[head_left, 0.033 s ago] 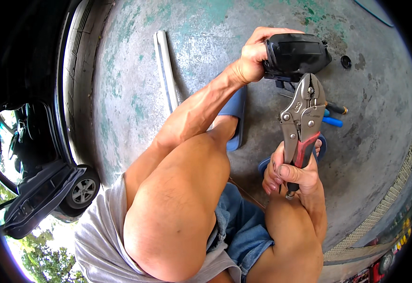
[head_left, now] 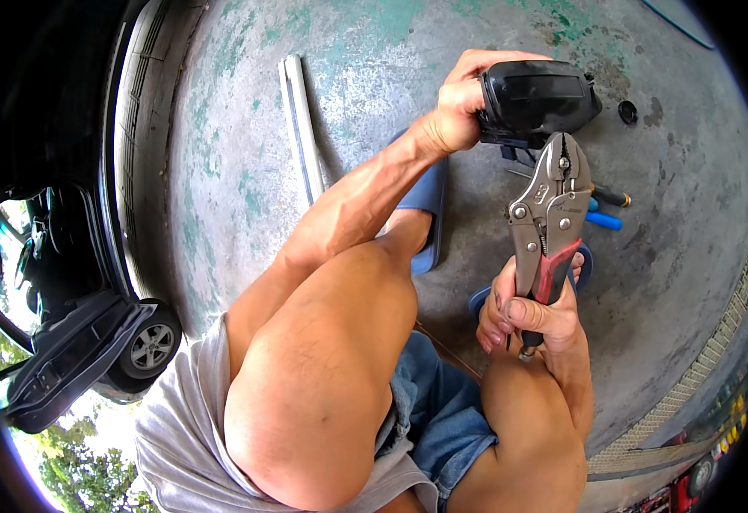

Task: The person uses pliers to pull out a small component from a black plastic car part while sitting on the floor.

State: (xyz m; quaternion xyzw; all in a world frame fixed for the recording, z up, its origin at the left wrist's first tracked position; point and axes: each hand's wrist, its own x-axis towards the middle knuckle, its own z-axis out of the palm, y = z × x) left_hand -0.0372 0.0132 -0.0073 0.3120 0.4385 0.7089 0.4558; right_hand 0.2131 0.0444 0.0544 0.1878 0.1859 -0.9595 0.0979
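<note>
Right hand (head_left: 532, 315) is gripping locking pliers (head_left: 552, 224) by the handles, nose pointing away from the body. Left hand (head_left: 462, 101), farther out, is clasping a black housing (head_left: 541, 96) just beyond the nose; contact unclear. Blue-handled tool (head_left: 603, 221) is lying on the concrete floor (head_left: 374, 94); black ring (head_left: 628, 112) is resting beyond.

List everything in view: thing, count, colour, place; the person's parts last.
Rounded plastic housing: one, black, upper right
Metal locking pliers: one, silver and red, right
Cylindrical tool handles: at least two, blue, black, floor right
Round cap: one, black, floor right
Straight bar: one, pale, floor left
Concrete floor: one, grey, centre
Vehicle door: one, black, lower left
Spoked wheel: one, silver, lower left
Flat sandals: two, blue, worn
Denim shorts: one, blue, worn
Fabric shirt: one, grey, worn
Legs: two, bare, bottom
Left grip: one, bare, on housing
Right grip: one, bare, on pliers
</note>
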